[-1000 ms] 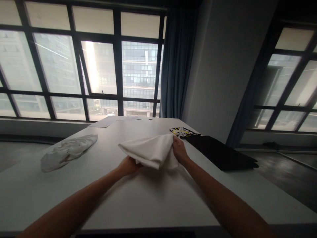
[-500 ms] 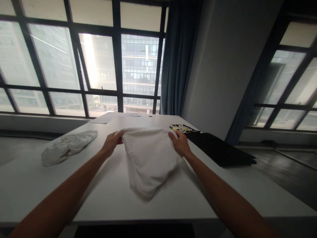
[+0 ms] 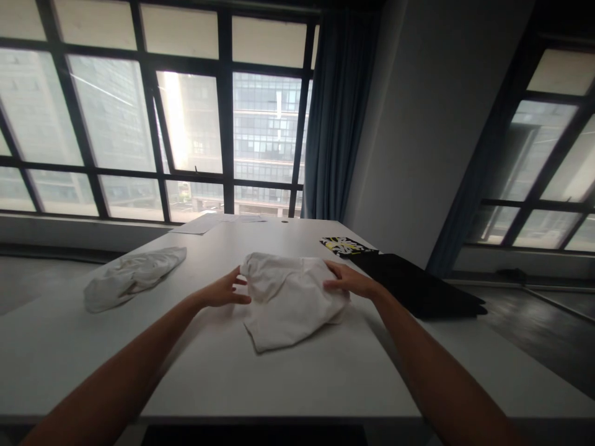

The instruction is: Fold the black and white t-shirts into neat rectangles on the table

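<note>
A white folded piece of fabric (image 3: 290,310), perhaps a garment, lies on the white table (image 3: 279,387) in front of me, with wrinkles along its far part and a corner pointing toward me. At its left edge is my left hand (image 3: 226,290), fingers apart, the tips touching or very close to the fabric. My right hand (image 3: 349,279) rests at the far right corner, thumb and fingers spread over the fabric without a visible pinch. Some of its fingertips are hard to make out against the cloth.
A crumpled white cloth (image 3: 134,279) lies at the left. To the right is a folded black item (image 3: 413,285), with a black, white and yellow patterned piece (image 3: 346,246) beyond it. Paper sheets (image 3: 198,224) lie at the far end, before the windows and a blue curtain (image 3: 332,124).
The white fabric, held up by both hands before, has come down onto the table and lies flatter. Both hands have loosened and opened, and the view has tilted slightly up.
</note>
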`<state>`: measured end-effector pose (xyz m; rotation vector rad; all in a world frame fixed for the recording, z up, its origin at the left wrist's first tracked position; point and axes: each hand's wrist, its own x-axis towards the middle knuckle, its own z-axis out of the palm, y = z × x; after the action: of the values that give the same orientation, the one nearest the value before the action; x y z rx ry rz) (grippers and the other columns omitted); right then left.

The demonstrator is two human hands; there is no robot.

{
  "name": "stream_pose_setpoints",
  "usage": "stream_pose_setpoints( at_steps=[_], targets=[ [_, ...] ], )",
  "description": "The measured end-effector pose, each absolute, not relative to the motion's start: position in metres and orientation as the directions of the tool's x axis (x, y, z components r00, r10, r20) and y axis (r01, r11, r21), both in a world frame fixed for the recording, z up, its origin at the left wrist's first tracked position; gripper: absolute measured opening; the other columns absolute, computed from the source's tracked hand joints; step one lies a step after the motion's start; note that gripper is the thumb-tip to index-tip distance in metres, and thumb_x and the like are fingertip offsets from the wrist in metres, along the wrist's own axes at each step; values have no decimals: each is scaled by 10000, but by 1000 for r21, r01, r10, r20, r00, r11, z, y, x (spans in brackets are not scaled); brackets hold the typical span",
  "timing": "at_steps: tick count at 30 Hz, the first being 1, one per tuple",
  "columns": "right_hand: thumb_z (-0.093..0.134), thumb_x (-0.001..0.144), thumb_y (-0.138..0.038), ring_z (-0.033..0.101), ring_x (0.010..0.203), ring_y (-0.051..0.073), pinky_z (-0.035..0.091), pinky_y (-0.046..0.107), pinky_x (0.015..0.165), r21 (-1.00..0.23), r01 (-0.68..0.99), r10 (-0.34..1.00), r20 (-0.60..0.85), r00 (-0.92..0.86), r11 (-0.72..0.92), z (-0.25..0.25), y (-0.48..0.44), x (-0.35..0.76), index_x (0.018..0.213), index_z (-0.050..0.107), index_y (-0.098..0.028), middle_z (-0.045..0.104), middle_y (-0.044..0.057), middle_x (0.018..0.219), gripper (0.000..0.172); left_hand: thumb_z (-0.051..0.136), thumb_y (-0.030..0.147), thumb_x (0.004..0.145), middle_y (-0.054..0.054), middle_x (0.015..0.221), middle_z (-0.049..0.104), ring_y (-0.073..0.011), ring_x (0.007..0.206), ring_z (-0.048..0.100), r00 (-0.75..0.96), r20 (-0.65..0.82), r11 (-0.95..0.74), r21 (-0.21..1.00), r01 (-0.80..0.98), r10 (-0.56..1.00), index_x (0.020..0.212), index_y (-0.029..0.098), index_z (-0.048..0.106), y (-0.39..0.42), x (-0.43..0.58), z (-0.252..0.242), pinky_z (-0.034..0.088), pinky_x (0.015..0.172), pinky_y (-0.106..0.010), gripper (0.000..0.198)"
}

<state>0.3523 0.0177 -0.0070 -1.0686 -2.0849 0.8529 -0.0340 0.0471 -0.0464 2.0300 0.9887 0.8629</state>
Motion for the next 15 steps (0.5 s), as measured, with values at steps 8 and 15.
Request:
stream_pose_setpoints(
  at_steps=[8,15],
  targets=[
    [876,515,-272,414,1389,319,295,455,1164,-660,586,828,99,-552,470,-7,14,368,1472,461,-192,432,119,1532,1046,761,524,722,-120,1147,676,-281,1008,659,510,369,-489,864,120,777,1292,191,532,45,2,-67,552,853,-414,699],
    [562,839,-249,518,1264,320,371,468,1102,-277,874,568,823,1,399,21,-2,356,1290,649,-230,629,100,1318,459,846,409,658,-95,1057,725,-267,869,699,282,411,-353,906,-234,867,1126,157,664,34,1,-24,598,723,-387,562]
  ],
)
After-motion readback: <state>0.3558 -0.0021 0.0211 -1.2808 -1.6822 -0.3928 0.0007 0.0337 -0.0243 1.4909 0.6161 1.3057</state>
